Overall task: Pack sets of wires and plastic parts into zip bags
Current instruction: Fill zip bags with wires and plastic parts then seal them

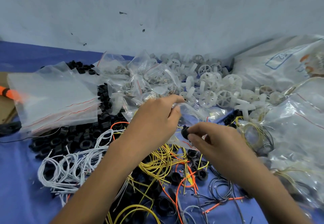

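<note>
The left hand (156, 116) has its grip on the zip bag (196, 113). At its four o'clock, the right hand (215, 141) pinches a black ring (185, 132). If the bag's mouth sags, the ring may miss.

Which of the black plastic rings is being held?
The black ring pinched by the right hand, beside the small zip bag the left hand grips; all the others lie loose on the blue table.
</note>
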A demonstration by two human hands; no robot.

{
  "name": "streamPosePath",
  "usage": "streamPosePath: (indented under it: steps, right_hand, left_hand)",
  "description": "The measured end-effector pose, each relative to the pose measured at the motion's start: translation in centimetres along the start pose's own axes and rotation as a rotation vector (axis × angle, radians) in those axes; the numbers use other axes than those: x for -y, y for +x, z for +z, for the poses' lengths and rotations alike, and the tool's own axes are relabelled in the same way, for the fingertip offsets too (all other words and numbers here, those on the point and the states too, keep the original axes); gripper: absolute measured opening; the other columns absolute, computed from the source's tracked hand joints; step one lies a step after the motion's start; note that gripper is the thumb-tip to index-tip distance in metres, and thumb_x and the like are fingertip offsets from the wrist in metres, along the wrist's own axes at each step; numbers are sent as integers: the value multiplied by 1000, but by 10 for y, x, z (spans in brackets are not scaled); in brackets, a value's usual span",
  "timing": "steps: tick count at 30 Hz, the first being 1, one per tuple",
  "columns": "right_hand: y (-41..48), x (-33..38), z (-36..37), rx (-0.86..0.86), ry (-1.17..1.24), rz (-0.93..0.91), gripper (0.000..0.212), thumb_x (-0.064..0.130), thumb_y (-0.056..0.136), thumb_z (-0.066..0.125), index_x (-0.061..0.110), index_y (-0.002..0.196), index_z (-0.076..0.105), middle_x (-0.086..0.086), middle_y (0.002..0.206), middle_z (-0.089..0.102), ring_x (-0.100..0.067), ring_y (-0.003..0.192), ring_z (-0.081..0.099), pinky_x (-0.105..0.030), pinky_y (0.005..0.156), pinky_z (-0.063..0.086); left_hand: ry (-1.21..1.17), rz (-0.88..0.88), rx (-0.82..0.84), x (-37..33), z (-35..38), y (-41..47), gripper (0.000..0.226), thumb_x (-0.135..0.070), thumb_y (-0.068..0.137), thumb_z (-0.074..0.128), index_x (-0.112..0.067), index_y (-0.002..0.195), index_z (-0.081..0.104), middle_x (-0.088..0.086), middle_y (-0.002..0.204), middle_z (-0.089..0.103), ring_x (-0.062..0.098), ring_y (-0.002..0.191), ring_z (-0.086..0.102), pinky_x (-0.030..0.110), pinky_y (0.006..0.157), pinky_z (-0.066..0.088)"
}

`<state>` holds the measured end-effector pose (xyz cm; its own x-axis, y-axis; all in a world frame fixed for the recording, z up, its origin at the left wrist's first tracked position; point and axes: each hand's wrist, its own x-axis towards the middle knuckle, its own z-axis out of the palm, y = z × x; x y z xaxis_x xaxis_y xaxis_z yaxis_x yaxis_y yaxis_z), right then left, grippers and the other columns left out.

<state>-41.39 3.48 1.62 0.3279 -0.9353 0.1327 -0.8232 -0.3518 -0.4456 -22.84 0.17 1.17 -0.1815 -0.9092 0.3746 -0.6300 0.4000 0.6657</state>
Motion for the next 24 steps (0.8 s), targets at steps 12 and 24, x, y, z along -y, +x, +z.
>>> streamPosePath:
  steps: [12,24]
  right_hand:
    - [113,-80,-31,-330,-14,117,7,36,90,63,35,97,67,8,94,71,-5,77,62,-28,69,50]
    - [218,-162,36,-131,-205,291,51,48,91,60,18,132,56,-14,128,61,-31,123,49,-39,97,38]
  left_hand:
    - [-71,-44,-9,7,-7,1,31,-32,102,44,-35,130,58,-22,50,52,1,47,49,14,49,32]
    - [-53,-52,-14,12,-8,1,31,-32,102,45,-36,130,58,-11,47,48,9,43,44,17,47,31]
